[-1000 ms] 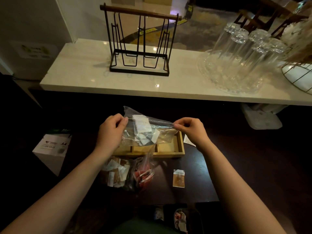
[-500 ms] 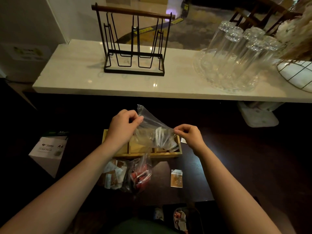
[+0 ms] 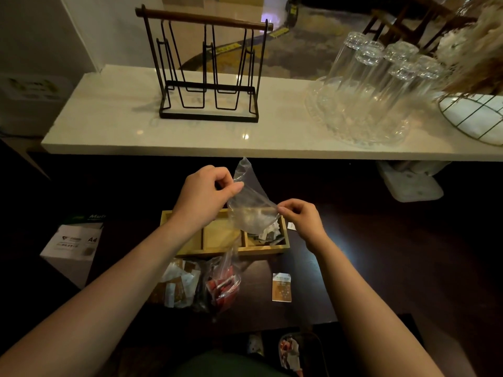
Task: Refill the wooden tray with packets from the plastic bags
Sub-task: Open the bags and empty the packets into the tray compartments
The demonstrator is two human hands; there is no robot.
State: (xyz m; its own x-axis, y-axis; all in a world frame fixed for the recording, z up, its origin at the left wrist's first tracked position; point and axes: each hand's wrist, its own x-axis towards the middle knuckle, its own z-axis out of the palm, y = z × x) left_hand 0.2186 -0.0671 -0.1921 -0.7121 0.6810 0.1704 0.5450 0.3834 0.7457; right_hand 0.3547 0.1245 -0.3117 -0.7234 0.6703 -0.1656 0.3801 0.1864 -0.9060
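Note:
A clear plastic bag (image 3: 251, 210) hangs tipped over the wooden tray (image 3: 217, 250), looking empty. My left hand (image 3: 202, 198) pinches its upper corner and my right hand (image 3: 300, 220) pinches its lower right edge. White packets (image 3: 270, 232) lie in the tray's right compartment; the middle compartment shows bare wood and the left one is hidden by my arm. In front of the tray lie a bag of brown and white packets (image 3: 177, 285) and a bag of red packets (image 3: 223, 289). One loose brown packet (image 3: 281, 287) lies to their right.
A marble counter (image 3: 114, 126) runs behind, carrying a black wire rack (image 3: 208, 69), upturned glasses on a glass tray (image 3: 373, 91) and a wire basket (image 3: 473, 118). A white A4 paper box (image 3: 72, 247) sits left. A small white packet (image 3: 291, 226) lies right of the tray.
The bag was held level with packets inside. My left hand raised its end, the bag tipped, and the packets slid out into the tray's right compartment.

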